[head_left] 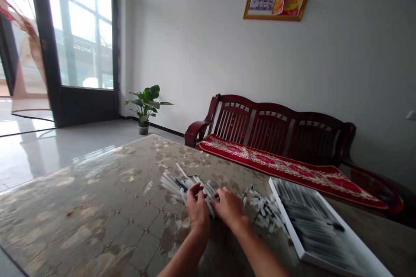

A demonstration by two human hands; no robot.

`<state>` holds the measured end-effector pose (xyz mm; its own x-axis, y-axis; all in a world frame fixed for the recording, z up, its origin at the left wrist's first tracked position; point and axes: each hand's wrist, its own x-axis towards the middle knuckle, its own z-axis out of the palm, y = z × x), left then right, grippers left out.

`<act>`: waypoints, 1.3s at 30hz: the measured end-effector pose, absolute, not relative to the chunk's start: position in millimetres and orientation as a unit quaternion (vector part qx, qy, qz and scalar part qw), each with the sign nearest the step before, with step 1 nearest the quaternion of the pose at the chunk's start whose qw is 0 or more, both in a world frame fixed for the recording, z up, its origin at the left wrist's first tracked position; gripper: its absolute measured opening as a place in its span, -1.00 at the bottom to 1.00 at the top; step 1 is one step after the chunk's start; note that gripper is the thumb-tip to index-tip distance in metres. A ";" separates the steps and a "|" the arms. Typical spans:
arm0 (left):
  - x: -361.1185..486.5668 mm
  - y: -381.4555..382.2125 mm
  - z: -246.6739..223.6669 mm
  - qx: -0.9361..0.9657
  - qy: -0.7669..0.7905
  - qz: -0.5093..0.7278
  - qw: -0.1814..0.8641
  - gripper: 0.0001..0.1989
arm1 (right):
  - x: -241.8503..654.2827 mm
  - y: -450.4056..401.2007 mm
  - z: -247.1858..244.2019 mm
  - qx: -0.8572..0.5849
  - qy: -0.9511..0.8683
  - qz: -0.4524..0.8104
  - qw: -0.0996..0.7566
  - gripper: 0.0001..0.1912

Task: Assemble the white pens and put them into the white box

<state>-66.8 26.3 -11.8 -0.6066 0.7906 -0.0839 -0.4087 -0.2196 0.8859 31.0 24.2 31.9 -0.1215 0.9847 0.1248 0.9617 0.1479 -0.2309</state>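
Several white plastic sticks [173, 185] lay heaped under our left hand [197, 207] and right hand [229, 207] on the patterned table [97, 199].

We held our left hand half closed, its fingers curled down into the near side of the heap, and our right hand a little more open, its fingers curved over the heap's right edge; we could not tell whether either hand had firm hold of any stick. The heap lay toward the table's right side, with a smaller heap of sticks [264, 210] just to its right and a white tray [285, 212] of dark-and-white sticks beyond that. Low, curved fingers suited such loose sticks, since they could gather them without scattering the heap. A wooden bench [269, 125] stood at the far side.
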 end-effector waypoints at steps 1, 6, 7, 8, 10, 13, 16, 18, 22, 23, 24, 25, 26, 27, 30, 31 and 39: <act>-67.2 26.9 -12.1 0.198 0.485 0.757 0.392 -0.79 | 27.3 24.8 32.1 -0.650 -0.750 0.039 0.115 -0.73; -68.4 28.5 -12.7 0.203 0.493 0.761 0.369 -0.81 | 14.8 27.7 33.5 -0.649 -0.755 0.009 0.092 -0.76; -68.5 28.8 -13.2 0.205 0.492 0.763 0.366 -0.81 | 13.2 28.9 33.8 -0.647 -0.757 0.006 0.091 -0.77; -68.6 29.1 -13.8 0.206 0.491 0.764 0.364 -0.82 | 12.0 30.3 34.0 -0.646 -0.758 0.003 0.092 -0.79; -68.9 29.7 -15.5 0.206 0.489 0.766 0.363 -0.82 | 10.8 33.2 34.2 -0.646 -0.758 0.001 0.091 -0.82; -69.1 29.7 -16.8 0.209 0.492 0.758 0.374 -0.83 | 14.3 34.8 34.1 -0.656 -0.749 0.002 0.098 -0.82; -66.4 27.1 -13.8 0.212 0.498 0.737 0.405 -0.81 | 25.2 28.9 33.9 -0.668 -0.731 0.008 0.141 -0.81; -62.4 23.8 -9.9 0.216 0.499 0.716 0.438 -0.74 | 34.9 19.5 33.6 -0.663 -0.726 0.017 0.182 -0.82; -51.9 16.5 -3.3 0.294 0.457 0.668 0.509 -0.57 | 57.3 -4.7 33.3 -0.619 -0.756 0.028 0.213 -0.81; -49.6 15.1 -2.3 0.313 0.441 0.660 0.522 -0.55 | 65.0 -9.5 33.8 -0.611 -0.761 0.038 0.215 -0.80; -47.6 13.8 -1.5 0.321 0.429 0.654 0.534 -0.54 | 74.4 -13.0 34.6 -0.607 -0.762 0.051 0.221 -0.79; -46.1 12.8 -0.8 0.318 0.421 0.651 0.546 -0.53 | 85.4 -15.0 35.7 -0.607 -0.759 0.065 0.227 -0.78; -44.9 12.0 -0.1 0.306 0.417 0.651 0.556 -0.52 | 97.9 -15.5 37.0 -0.611 -0.753 0.077 0.230 -0.77; -44.2 11.4 0.7 0.289 0.415 0.652 0.565 -0.51 | 111.3 -14.7 38.2 -0.620 -0.747 0.080 0.227 -0.77; -42.8 10.7 2.3 0.255 0.418 0.653 0.578 -0.49 | 149.0 -7.2 39.4 -0.640 -0.751 0.047 0.156 -0.77; -42.3 10.6 2.4 0.251 0.418 0.655 0.578 -0.49 | 158.0 -4.4 38.6 -0.639 -0.758 0.031 0.126 -0.76; -37.2 9.7 -4.3 0.241 0.396 0.651 0.601 -0.54 | 168.0 2.0 30.9 -0.599 -0.797 -0.075 0.008 -0.81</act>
